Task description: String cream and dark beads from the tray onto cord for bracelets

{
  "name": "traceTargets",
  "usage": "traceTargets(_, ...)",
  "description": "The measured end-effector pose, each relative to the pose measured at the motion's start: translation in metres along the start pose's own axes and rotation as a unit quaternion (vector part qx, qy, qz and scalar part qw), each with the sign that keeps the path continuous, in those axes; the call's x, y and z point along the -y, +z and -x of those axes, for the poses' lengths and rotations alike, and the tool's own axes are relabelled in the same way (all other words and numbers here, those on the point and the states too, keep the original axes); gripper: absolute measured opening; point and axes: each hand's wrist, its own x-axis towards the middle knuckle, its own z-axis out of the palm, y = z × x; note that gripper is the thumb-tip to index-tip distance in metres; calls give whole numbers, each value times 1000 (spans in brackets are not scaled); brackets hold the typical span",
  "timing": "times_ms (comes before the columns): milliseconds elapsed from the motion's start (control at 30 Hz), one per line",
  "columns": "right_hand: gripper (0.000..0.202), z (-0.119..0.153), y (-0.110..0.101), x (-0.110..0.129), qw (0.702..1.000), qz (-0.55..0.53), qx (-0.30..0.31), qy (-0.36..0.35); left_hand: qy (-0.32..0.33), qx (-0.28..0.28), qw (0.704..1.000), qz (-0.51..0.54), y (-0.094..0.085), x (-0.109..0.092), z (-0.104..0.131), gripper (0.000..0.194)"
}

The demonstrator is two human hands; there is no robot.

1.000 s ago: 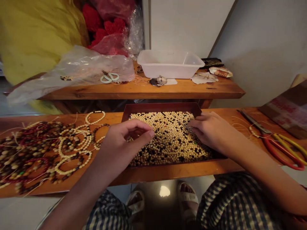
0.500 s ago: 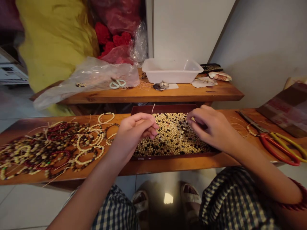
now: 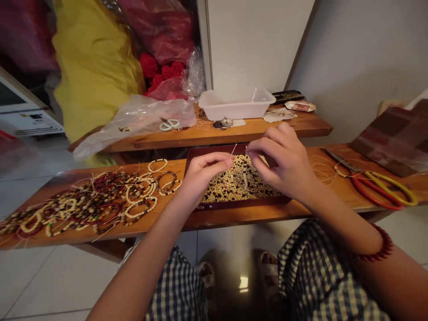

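My left hand [image 3: 209,171] pinches a thin pale cord [image 3: 233,150] whose end sticks up past the fingertips. Close by on the right, my right hand [image 3: 279,158] has thumb and forefinger pressed together on something too small to make out. Both hands are held over a dark red tray [image 3: 240,204] filled with small round beads [image 3: 227,189], mostly cream with dark ones among them. A short pale strand [image 3: 245,178] shows below the fingers; whether it hangs from the cord is unclear.
A heap of beaded bracelets [image 3: 100,200] covers the wooden bench [image 3: 170,223] at left. Scissors with red and yellow handles [image 3: 377,189] lie at right, near a cardboard box [image 3: 391,140]. Behind, a second bench [image 3: 187,140] bears a white plastic tub [image 3: 236,109] and small scissors [image 3: 169,125].
My hands have come closer together and risen toward the tray's far side. The right hand moved left and up, the left hand rightward. The camera view has shifted slightly.
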Motion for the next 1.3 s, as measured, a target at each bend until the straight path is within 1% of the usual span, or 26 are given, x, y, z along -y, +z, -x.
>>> traceTargets(100,16,-1,2,1,999,25,0,-34,5,36,999,31,5,1,1,13)
traceTargets(233,18,-2,4,4,998,26,14,-55,-4,46,997,58,9,4,0,10)
traceTargets(433,21,-2,9,2,996,70,-32,-38,-5,42,998,56,8,10,-5,12)
traceTargets(633,21,-3,10,0,995,77,-53,-20,-19,47,998,35,7,10,-6,15)
traceTargets(867,19,-4,11,-1,994,82,-71,-24,-33,61,996,60,8,10,-6,12)
traceTargets(1033,16,-4,16,-4,990,88,-105,-37,-36,68,994,72,7,11,-7,11)
traceTargets(1133,16,-4,16,-4,988,97,-111,-38,-39,80,992,85,6,13,-8,10)
traceTargets(1300,18,-4,13,-3,990,98,-102,-20,-37,89,991,97,6,14,-9,8)
